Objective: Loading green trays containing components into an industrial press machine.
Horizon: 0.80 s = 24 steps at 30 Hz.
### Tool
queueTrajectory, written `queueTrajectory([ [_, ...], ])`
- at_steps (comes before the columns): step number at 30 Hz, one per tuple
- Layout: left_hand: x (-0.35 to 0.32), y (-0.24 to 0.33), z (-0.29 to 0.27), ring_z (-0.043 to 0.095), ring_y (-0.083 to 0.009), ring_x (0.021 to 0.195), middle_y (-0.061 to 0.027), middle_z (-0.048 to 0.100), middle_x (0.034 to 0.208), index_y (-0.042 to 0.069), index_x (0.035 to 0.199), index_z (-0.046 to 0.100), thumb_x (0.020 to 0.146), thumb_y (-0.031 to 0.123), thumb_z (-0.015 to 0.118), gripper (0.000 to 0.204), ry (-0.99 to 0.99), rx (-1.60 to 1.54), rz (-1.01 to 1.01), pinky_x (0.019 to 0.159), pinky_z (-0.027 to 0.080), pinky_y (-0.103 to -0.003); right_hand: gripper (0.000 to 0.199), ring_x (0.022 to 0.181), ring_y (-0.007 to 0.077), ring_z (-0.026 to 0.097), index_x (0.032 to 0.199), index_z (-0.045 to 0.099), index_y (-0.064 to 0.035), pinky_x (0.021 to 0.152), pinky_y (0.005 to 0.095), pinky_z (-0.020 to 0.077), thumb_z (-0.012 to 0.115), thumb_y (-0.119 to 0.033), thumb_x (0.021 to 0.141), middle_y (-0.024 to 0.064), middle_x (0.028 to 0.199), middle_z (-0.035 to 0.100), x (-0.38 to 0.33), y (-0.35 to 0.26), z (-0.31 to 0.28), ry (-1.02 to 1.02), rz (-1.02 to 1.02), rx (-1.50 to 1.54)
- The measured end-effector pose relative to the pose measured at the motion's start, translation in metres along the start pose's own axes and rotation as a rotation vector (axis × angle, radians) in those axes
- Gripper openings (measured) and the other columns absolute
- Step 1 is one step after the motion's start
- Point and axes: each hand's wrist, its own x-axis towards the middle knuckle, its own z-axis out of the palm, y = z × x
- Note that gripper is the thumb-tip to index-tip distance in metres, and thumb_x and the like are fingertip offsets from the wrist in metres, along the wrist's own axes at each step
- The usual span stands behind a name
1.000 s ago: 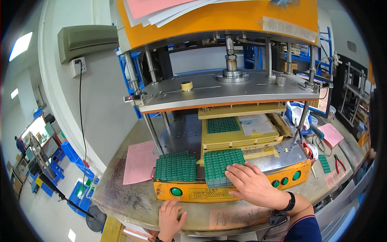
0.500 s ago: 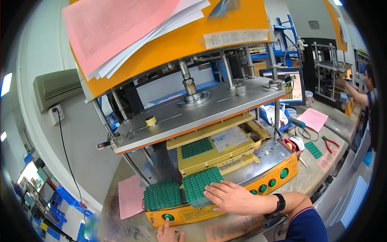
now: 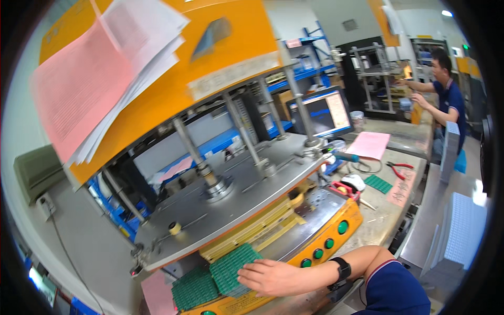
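Note:
My right hand lies flat, fingers spread, on the right one of two green studded panels. The other green panel sits just to its left. Both rest on the bed of an orange-fronted press, under its grey metal plate. A black band is on my right wrist. Green round buttons line the press front, right of my hand. My left hand is out of the picture.
A stack of pink and white papers lies on the press top. On the bench to the right are a monitor, a pink sheet, red-handled pliers and a small green panel. White tray stacks stand at right. A co-worker works at the far bench.
The view has swung right and tilted, bringing the co-worker and the bench into sight. My left hand has dropped out of view. My right hand stays on the right green panel.

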Motion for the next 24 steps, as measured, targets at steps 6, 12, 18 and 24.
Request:
queueTrajectory([
  [6, 0.000, -0.006, 0.000, 0.058, -0.0416, 0.080, -0.0199, 0.063, 0.085, 0.003, 0.088, 0.064, 0.093, 0.021, 0.061, 0.019, 0.002, 0.011, 0.037, 0.071, 0.046, -0.050, 0.059, 0.120, 0.0236, 0.052, 0.128, 0.055, -0.0048, 0.105, 0.0393, 0.0387, 0.071, -0.032, 0.078, 0.0100, 0.130, 0.056, -0.002, 0.015, 0.008, 0.075, 0.003, 0.205],
  [12, -0.002, -0.006, 0.001, 0.059, -0.0412, 0.081, -0.0199, 0.063, 0.086, 0.003, 0.090, 0.064, 0.093, 0.020, 0.060, 0.018, -0.014, 0.033, -0.018, 0.071, 0.047, -0.049, 0.055, 0.121, 0.0216, 0.051, 0.125, 0.057, -0.0076, 0.104, 0.0418, 0.0387, 0.073, -0.033, 0.079, 0.0072, 0.129, 0.056, 0.005, 0.027, 0.014, 0.067, -0.075, -0.058],
  [18, 0.040, 0.028, -0.034, 0.059, -0.0393, 0.081, -0.0186, 0.063, 0.087, 0.003, 0.092, 0.065, 0.093, 0.019, 0.061, 0.017, -0.109, -0.247, -0.170, 0.072, 0.047, -0.047, 0.040, 0.118, 0.0229, 0.057, 0.122, 0.060, -0.0106, 0.101, 0.0445, 0.0430, 0.066, -0.030, 0.088, 0.0064, 0.123, 0.063, 0.003, 0.029, 0.002, 0.101, 0.027, 0.137],
  [24, 0.193, 0.045, -0.048, 0.066, -0.0311, 0.081, -0.0109, 0.070, 0.085, 0.007, 0.084, 0.069, 0.095, 0.023, 0.059, 0.022, -0.112, -0.334, 0.244, 0.071, 0.051, -0.041, 0.040, 0.119, 0.0243, 0.060, 0.122, 0.060, -0.0108, 0.089, 0.0393, 0.0524, 0.065, -0.029, 0.087, 0.0065, 0.128, 0.062, 0.004, 0.035, -0.010, -0.004, -0.017, 0.120],
])
